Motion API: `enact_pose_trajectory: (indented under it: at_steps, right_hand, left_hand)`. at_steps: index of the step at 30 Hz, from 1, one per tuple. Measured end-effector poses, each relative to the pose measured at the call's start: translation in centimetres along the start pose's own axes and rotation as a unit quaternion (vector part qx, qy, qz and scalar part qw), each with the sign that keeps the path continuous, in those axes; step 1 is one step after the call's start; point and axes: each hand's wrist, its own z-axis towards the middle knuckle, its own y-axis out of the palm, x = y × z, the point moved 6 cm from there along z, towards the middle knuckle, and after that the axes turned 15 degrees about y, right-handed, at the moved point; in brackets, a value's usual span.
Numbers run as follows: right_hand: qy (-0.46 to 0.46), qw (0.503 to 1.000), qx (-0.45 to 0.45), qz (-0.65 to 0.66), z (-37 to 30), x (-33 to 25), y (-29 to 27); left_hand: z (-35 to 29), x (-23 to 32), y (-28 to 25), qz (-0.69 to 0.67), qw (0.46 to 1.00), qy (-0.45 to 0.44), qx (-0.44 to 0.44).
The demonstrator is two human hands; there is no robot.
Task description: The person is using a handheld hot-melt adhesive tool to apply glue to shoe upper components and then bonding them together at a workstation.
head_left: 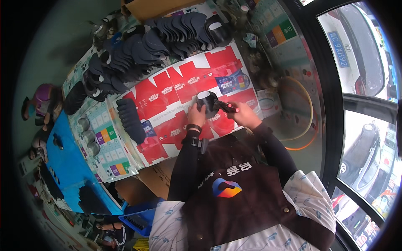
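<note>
Over the red and white printed sheets, my left hand (196,116) grips a black, rounded, cup-like piece (211,110) with a pale oval patch on its top. The thumb and fingers press on its near left side. My right hand (247,116) is closed around a dark hand tool (226,106) with red ends. The tool's tip is against or just beside the right side of the black piece; its exact kind is too small to tell. A short overlapping row of dark curved pieces (130,121) lies to the left of my hands.
Long nested rows of dark grey curved pieces (155,44) line the table's far side, with a cardboard box (161,9) behind. Several metallic cup shapes (88,136) sit on the left. A blue-covered table (69,157) stands beyond. A yellow-orange hose (310,108) loops at right. Other people are at far left.
</note>
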Motion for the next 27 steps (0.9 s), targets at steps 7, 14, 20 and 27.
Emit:
enact_pose_trajectory:
  at_steps: [7,14,20,27]
  right_hand:
    - [-0.001,0.996,0.045,-0.083,0.7,-2.6,0.5]
    - [-0.036,0.994,0.061,-0.08,2.3,-2.0,0.9]
    - [-0.014,0.991,0.045,-0.126,1.5,-0.7,1.0]
    - [-0.009,0.988,0.104,-0.115,1.6,-1.3,-0.5]
  left_hand:
    - [0.4,-3.2,0.0,-0.127,0.991,0.001,0.039]
    - [0.5,-3.9,0.9,-0.149,0.988,-0.019,0.026]
    - [0.4,-3.5,0.9,-0.173,0.984,-0.024,0.028]
    - [0.5,-3.1,0.8,-0.187,0.982,-0.017,0.023]
